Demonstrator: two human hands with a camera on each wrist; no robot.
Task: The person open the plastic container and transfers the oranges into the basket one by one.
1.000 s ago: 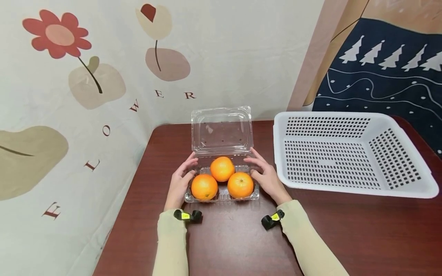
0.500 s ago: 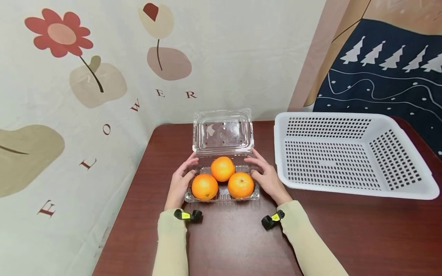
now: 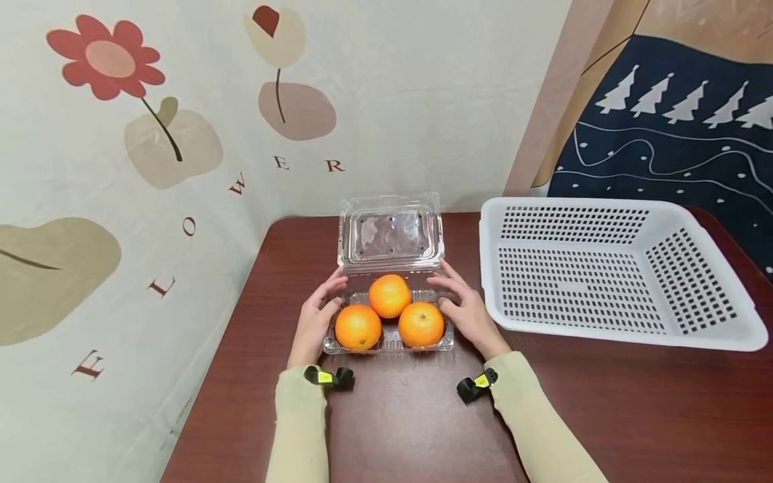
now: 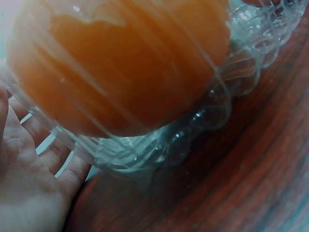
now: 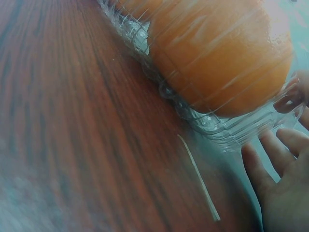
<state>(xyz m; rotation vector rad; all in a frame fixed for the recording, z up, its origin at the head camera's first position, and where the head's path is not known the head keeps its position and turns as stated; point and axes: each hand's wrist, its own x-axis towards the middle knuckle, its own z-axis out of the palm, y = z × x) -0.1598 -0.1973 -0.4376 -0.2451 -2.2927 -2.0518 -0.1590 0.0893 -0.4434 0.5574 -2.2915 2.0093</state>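
Three oranges lie in a clear plastic clamshell box [image 3: 391,343]: one at the back [image 3: 389,296], one at front left [image 3: 357,327], one at front right [image 3: 421,325]. Its lid [image 3: 391,235] is raised and leans back behind the base. My left hand [image 3: 314,322] rests along the left side, fingers spread and loosely bent. My right hand [image 3: 471,318] lies likewise along the right side. In the left wrist view, the left fingers [image 4: 53,154] are against the plastic wall. The right wrist view shows fingertips [image 5: 251,159] at the box's ribbed corner.
A white perforated plastic basket [image 3: 580,322] stands to the right on the dark red-brown table [image 3: 398,429]. A thin pale strip [image 5: 200,179] lies on the wood in the right wrist view. A printed cloth [image 3: 392,100] hangs behind the table.
The raised lid has tipped slightly farther back, and its top edge sits lower. Both hands and the oranges have stayed in place.
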